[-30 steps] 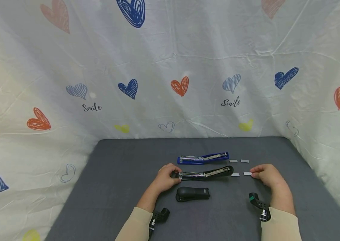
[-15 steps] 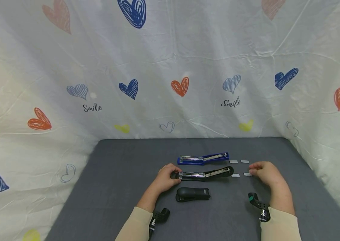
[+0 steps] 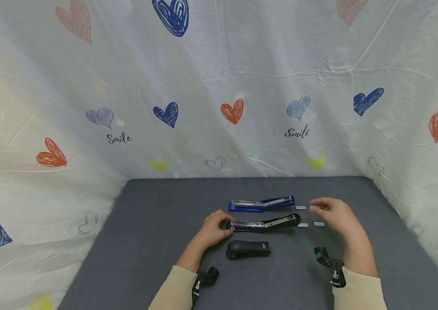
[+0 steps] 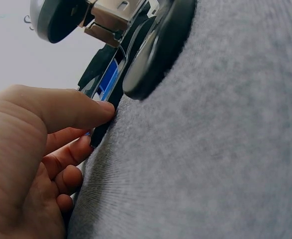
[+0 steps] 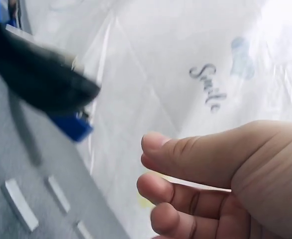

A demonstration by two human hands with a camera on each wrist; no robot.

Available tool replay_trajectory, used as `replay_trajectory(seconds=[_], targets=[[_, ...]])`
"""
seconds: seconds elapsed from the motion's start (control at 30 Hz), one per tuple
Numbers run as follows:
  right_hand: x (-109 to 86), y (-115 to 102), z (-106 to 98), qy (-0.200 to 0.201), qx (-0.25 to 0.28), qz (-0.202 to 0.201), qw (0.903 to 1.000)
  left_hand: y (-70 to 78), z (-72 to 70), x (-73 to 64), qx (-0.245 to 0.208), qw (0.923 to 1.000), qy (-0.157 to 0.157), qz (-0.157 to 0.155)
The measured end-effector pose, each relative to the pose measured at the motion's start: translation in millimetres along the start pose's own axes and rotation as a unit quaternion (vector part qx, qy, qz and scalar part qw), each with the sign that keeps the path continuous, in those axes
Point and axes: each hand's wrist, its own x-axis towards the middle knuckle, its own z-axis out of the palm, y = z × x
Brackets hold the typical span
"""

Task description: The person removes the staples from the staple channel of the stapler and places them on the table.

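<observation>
A black stapler (image 3: 264, 224) lies opened out on the grey table, its metal channel exposed. My left hand (image 3: 212, 229) pinches its left end between thumb and fingers; the left wrist view shows the thumb (image 4: 81, 108) on its edge. My right hand (image 3: 337, 216) hovers at the right over small whitish staple strips, its fingers loosely bent and nothing visible between them. One strip (image 3: 318, 224) lies below that hand, and another (image 3: 302, 225) is by the black stapler's tip. Behind, a strip (image 3: 300, 207) lies near the blue stapler, and a further one is mostly hidden by my right fingers.
An opened blue stapler (image 3: 261, 204) lies behind the black one. A closed black stapler (image 3: 248, 249) lies in front of it. The grey table (image 3: 164, 198) ends at a white curtain (image 3: 187, 142) printed with hearts.
My right hand has moved away from the near right staple strip, up and slightly left to the far strip. The strip has stayed on the table. My left hand has kept still.
</observation>
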Motion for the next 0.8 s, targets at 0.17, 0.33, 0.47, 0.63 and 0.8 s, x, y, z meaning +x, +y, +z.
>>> replay_trajectory(seconds=[0.17,0.33,0.47,0.63,0.8], targets=[[-4.0,-20,4,0.005,0.017,-0.023,0.9996,-0.1,-0.4,-0.1,0.0,1.0,0.003,0.003],[-7.0,-37,8,0.003,0.046,-0.05,0.9977,0.3,-0.6,0.2,-0.001,1.0,0.004,0.003],[-8.7,-48,10,-0.003,0.064,-0.072,0.9953,1.0,-1.0,0.2,0.001,1.0,0.003,0.001],[-8.7,-59,19,-0.018,0.088,-0.106,0.9903,1.2,-0.8,0.3,0.01,1.0,0.0,-0.002],[-6.4,-67,35,-0.066,0.136,-0.141,0.9783,2.8,-1.6,-0.4,0.007,1.0,-0.002,-0.005]])
